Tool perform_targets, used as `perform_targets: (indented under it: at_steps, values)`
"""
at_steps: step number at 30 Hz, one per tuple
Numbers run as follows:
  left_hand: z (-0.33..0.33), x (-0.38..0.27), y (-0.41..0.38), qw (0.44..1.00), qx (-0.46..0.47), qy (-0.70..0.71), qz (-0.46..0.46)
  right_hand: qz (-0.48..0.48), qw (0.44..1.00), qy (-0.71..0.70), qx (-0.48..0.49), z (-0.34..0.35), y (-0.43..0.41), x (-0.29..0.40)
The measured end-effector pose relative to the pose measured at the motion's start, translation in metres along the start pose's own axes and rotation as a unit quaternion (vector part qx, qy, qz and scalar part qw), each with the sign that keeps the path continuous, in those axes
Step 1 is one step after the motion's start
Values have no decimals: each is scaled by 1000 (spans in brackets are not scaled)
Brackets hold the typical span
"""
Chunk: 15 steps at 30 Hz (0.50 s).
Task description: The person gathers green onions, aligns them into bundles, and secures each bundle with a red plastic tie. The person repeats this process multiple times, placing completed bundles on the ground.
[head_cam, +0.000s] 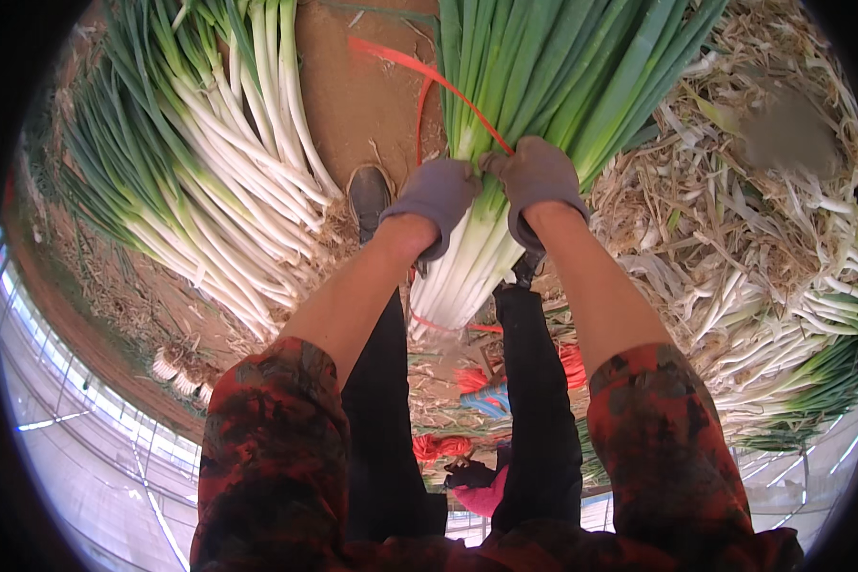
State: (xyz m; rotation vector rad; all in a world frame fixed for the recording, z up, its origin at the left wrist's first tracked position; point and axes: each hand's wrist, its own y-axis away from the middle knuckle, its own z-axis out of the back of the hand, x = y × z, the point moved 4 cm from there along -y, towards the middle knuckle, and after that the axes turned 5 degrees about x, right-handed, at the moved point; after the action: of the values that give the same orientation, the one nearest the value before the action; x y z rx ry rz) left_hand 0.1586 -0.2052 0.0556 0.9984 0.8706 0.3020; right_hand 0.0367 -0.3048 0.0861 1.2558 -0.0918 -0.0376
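A thick bundle of long green onions (465,250) lies in front of me, leaves pointing away and white ends between my legs. Both hands wear grey-purple gloves. My left hand (440,196) is closed at the left side of the bundle, its fingers mostly hidden. My right hand (540,171) is closed on top of the bundle, beside the left. A red plastic strap (465,100) runs in an arc over the leaves to my right hand. Another red strap (429,323) circles the white ends. What my left fingers grip cannot be made out.
Loose green onions (222,179) lie spread on the soil at the left. A heap of dry peelings (729,193) rises at the right, with more onions (772,365) below it. Red strap coils (440,447) and a pink item (479,497) are near my legs.
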Motion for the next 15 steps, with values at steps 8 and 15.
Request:
perform_targets:
  at_steps: [8, 15]
  values:
    - [22, -26, -11, 979, 56, -188, 44, 35, 999, 4, -16, 4, 5, -1]
    - [17, -36, 3, 985, 9, -175, -2, 40, 999, -19, -10, 0, 1, -9]
